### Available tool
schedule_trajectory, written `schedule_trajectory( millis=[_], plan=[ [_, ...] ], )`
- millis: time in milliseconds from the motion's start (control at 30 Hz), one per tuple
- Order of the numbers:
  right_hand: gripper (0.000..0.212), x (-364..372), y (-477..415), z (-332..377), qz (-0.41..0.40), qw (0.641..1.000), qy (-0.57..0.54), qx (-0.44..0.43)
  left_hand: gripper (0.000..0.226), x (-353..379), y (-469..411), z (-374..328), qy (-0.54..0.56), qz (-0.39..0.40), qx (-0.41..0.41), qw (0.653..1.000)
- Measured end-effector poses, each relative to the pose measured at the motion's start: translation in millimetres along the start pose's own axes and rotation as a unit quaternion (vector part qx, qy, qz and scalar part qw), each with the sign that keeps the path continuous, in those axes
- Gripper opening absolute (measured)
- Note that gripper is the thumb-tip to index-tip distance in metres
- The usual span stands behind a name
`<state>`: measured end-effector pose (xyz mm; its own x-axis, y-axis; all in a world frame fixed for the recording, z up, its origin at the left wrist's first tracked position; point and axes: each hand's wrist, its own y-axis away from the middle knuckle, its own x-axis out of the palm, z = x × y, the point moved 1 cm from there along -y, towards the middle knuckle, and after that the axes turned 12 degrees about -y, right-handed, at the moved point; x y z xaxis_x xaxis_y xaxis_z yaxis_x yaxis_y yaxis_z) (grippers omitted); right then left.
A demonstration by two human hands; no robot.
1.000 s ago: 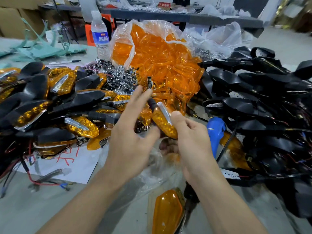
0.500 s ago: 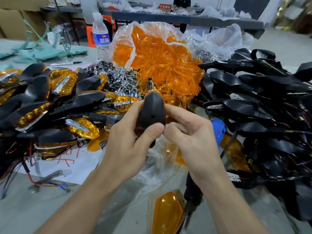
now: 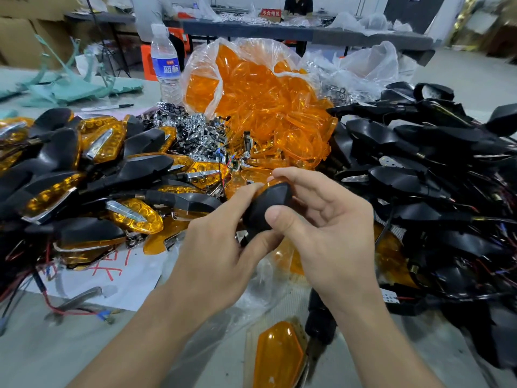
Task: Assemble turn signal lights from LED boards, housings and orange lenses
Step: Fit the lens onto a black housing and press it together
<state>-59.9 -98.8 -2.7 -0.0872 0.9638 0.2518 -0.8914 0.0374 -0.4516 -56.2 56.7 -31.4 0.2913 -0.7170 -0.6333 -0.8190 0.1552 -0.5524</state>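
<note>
Head view: left hand and right hand grip housing.

The black housing is partly hidden by the left hand and right hand, and its front side cannot be seen. The loose orange lens is cut off at the bottom edge. The heap of black shells runs off the right edge.

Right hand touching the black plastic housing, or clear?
Touching. Head view: right hand has its thumb pressed on the black plastic housing; left hand grips it too.
</note>
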Motion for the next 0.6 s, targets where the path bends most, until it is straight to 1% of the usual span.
schedule_trajectory(
  millis=[167,367,433,500,533,600],
  plan=[
    [0.048,-0.1,0.7,0.3,-0.025,0.999,-0.04,0.024,0.036,0.2,1.2,-2.8,-0.023,0.001,0.01,1.0],
    [0.047,1.1,-1.4,4.8,-0.008,0.997,-0.062,0.041,0.033,1.1,2.2,-6.5,-0.04,-0.026,-0.001,0.999],
    [0.045,1.2,-2.0,3.7,0.001,0.998,-0.053,0.042,0.037,2.1,1.9,-8.8,-0.067,-0.056,-0.005,0.996],
    [0.038,3.9,-0.2,-0.5,0.007,0.998,-0.032,0.05,0.048,3.0,2.6,-11.8,-0.118,-0.11,-0.009,0.987],
    [0.033,6.4,1.6,-3.9,0.015,0.998,-0.014,0.055,0.05,3.3,2.9,-13.1,-0.15,-0.146,-0.004,0.978],
    [0.027,11.8,5.1,-10.8,0.035,0.997,0.021,0.06,0.045,7.0,3.7,-15.0,-0.215,-0.213,0.026,0.953]
  ],
)
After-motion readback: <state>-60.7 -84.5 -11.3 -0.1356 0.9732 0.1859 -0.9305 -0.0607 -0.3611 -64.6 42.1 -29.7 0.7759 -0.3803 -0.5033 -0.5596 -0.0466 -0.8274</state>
